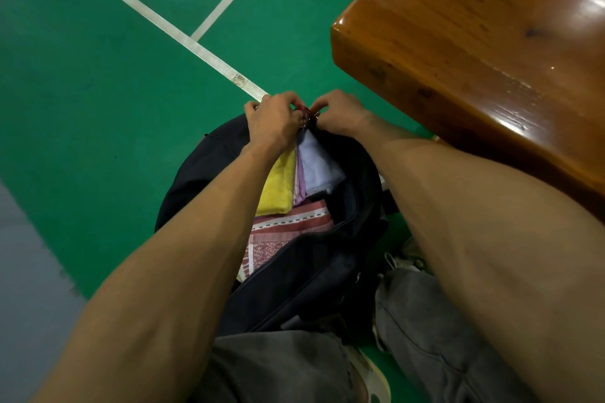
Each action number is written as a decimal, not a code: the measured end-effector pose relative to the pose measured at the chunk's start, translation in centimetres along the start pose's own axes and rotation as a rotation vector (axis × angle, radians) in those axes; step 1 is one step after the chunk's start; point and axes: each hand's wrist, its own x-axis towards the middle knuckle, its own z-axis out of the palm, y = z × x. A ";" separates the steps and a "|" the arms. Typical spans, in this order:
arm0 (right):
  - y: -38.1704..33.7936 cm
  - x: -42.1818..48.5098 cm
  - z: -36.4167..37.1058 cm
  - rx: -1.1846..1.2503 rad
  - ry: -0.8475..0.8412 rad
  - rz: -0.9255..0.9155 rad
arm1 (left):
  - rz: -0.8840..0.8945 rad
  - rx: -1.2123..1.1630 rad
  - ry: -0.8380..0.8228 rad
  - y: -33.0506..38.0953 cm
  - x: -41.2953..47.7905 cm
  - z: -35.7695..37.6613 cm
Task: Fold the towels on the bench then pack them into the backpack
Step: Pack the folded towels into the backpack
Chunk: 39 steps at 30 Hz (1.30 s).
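A dark backpack (314,275) lies on the green floor between my legs, its main compartment unzipped. Folded towels lie inside it: a yellow towel (278,188), a pale lilac-blue towel (319,165) and a red-and-white patterned towel (284,231). At the far end of the opening my left hand (273,121) and my right hand (339,114) meet, fingers curled, each pinching the small metal zipper pulls (307,116) with a red tag. The pulls are mostly hidden by my fingers.
A glossy wooden bench (484,52) fills the upper right, its top bare in view. White court lines (196,46) cross the green floor. My grey-trousered knees (425,330) and a shoe (376,383) sit at the bottom beside the bag.
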 end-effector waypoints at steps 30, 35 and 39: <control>0.9 0.6 0.7 0.118 0.059 0.069 | 0.175 0.272 -0.025 -0.6 -0.1 0.9; -0.2 1.8 1.8 0.028 0.118 0.261 | 0.251 0.264 -0.026 -1.4 -0.3 0.4; -2.0 2.7 2.2 0.031 0.062 0.333 | 0.294 0.331 -0.007 -1.9 -1.0 0.3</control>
